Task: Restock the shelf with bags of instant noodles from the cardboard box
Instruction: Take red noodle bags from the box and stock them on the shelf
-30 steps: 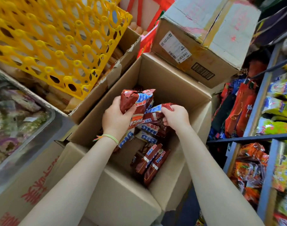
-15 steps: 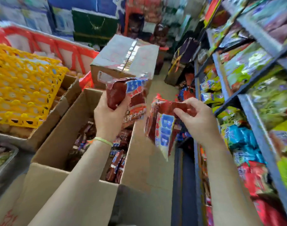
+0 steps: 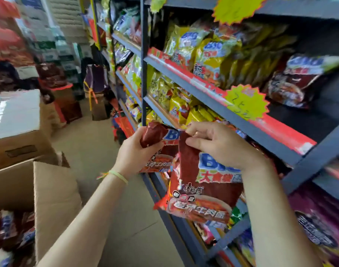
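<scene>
head view: two noodle bags carried up to the shelf

head view shows the carrying step, i judge: two bags are already out of the cardboard box [image 3: 49, 191] and are held in front of the shelf [image 3: 199, 87], but none of the two is placed yet.

the left hand [image 3: 134, 153] is closed around the top part of the left noodle bag [image 3: 157, 143], with the thumb on the front of it. the right hand [image 3: 220, 147] pinches the upper edge of the right noodle bag [image 3: 199, 191] between thumb and curled fingers, so this bag hangs down freely below the hand. the two bags touch or overlap a little in the middle; which one, i cannot tell. both are near the front rail of the shelf, not on a board.

the box stands low at the left, open, with more dark red bags [image 3: 8, 232] inside, so much of the restocking is left.

on the upper board at the right lies a dark bag of similar look [image 3: 301, 79], beside yellow bags [image 3: 209, 54]. probably the next move calls for lifting the bags up to that free space and setting them in. the hanging bag may swing and catch on the rail or on the price tag [image 3: 245, 101].
</scene>
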`<state>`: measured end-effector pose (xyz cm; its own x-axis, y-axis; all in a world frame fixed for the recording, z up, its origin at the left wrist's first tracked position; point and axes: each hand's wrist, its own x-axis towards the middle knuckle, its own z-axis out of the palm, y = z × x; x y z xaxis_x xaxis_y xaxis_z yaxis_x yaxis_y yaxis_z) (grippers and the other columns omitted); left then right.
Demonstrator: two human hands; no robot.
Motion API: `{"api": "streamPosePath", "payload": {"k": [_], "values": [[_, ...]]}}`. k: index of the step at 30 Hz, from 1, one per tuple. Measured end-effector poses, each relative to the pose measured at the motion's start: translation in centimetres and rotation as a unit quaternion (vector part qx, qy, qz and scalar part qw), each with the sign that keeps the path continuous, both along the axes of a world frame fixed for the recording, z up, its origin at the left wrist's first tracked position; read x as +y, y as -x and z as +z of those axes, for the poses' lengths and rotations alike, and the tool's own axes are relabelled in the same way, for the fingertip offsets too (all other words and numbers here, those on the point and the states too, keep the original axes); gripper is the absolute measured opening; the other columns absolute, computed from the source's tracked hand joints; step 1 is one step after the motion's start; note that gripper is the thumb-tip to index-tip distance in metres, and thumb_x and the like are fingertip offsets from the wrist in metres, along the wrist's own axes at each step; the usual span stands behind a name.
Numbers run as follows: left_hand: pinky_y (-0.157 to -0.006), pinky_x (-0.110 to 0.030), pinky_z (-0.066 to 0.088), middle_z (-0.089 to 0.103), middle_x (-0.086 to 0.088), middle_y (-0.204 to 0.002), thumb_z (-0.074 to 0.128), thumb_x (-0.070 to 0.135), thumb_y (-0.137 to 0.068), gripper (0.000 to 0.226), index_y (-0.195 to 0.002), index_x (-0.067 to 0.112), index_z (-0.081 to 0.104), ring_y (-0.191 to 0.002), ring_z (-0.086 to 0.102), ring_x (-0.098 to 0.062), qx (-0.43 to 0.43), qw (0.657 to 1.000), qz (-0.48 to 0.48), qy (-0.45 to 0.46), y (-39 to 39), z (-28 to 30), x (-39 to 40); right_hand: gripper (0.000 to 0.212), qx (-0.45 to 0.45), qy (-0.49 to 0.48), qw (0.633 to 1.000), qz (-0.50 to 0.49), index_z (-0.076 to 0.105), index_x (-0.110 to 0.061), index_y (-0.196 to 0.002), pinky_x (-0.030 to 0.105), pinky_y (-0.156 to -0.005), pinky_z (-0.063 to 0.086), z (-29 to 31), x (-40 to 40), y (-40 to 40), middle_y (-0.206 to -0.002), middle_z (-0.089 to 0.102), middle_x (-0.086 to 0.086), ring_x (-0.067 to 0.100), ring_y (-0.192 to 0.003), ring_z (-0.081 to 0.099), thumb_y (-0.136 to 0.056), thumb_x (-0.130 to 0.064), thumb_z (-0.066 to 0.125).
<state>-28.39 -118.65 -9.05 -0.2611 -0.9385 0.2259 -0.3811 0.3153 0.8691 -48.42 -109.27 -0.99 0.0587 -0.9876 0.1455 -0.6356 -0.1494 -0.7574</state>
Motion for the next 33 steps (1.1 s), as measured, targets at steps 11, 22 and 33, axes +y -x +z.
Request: {"api": "streamPosePath", "payload": {"k": [11, 22, 33], "values": [[-0.113, -0.052, 0.036, 0.053, -0.025, -0.138, 0.051, 0.057, -0.094, 0.071, -0.144, 0.007, 0.046, -0.132, 0.048, -0.038, 0.218, 0.832, -0.389, -0.330, 9.5, 6.4, -0.1, 0.011, 0.190, 0.155, 0.931, -0.269, 0.063, -0.014, -0.090, 0.036, -0.060, 0.028, 5.8, -1.5, 2.9, -0.060, 0.044, -0.006, 0.015, -0.062, 0.044, -0.096, -0.023, 0.061], [-0.069, -0.027, 0.061, 0.076, -0.016, -0.080, 0.058, 0.022, -0.094, 0.035, -0.119, -0.001, 0.068, -0.067, 0.074, -0.019, 0.204, 0.784, -0.477, -0.341, 13.2, 12.9, -6.5, 0.035, 0.270, 0.275, 0.784, -0.487, 0.057, -0.020, -0.127, 0.039, -0.096, 0.043, 11.9, -2.4, 2.4, -0.121, 0.053, 0.004, 0.020, -0.113, 0.049, -0.096, -0.035, 0.055], [-0.062, -0.030, 0.061, 0.076, -0.014, -0.084, 0.059, 0.029, -0.093, 0.027, -0.103, 0.006, 0.069, -0.067, 0.073, -0.024, 0.142, 0.719, -0.591, -0.338, 22.6, 18.3, -9.3, 0.070, -0.325, 0.082, 0.770, -0.543, 0.062, -0.029, -0.126, 0.038, -0.097, 0.050, 9.0, 0.0, 7.7, -0.105, 0.076, -0.009, 0.009, -0.098, 0.070, -0.067, -0.061, 0.080]]}}
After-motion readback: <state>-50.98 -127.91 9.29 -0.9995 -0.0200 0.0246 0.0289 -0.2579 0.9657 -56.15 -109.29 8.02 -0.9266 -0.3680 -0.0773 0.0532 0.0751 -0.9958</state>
